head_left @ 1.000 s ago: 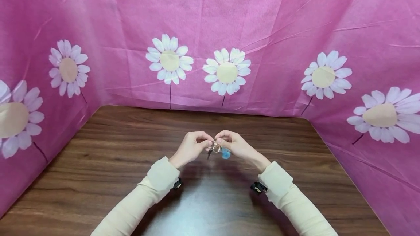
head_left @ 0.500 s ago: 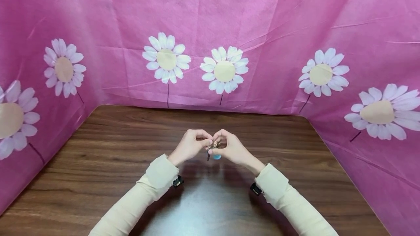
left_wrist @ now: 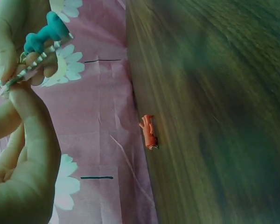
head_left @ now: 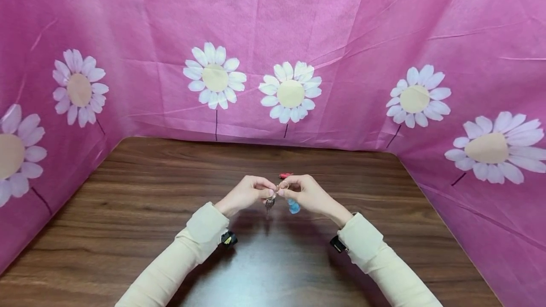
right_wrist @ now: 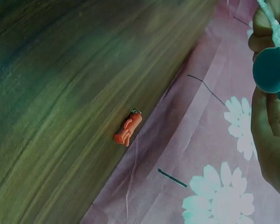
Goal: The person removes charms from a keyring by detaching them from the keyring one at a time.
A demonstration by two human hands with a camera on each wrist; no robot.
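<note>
Above the table, both hands work at one bunch of keyrings in the head view. My left hand (head_left: 247,195) pinches it between thumb and fingertips, with dark keys (head_left: 269,203) hanging just below. The right hand (head_left: 310,194) pinches a gold-coloured key ring (head_left: 283,185), its fingertips right beside the left ones. From the right hand dangles a blue figurine charm (head_left: 294,206). In the left wrist view, a light chain (left_wrist: 35,64) runs alongside the blue charm. Up close in the right wrist view, the charm's round blue end partly covers the right hand.
A small red figurine (head_left: 285,175) lies on the brown wooden table (head_left: 170,193), just beyond the right hand. Pink cloth (head_left: 341,22) printed with white flowers stands around the table's back and sides.
Right fingers first closed in over the bunch, then drew back right, so ring and blue charm show again. The keys now hang lower at the left fingers. The red figurine has come into view.
</note>
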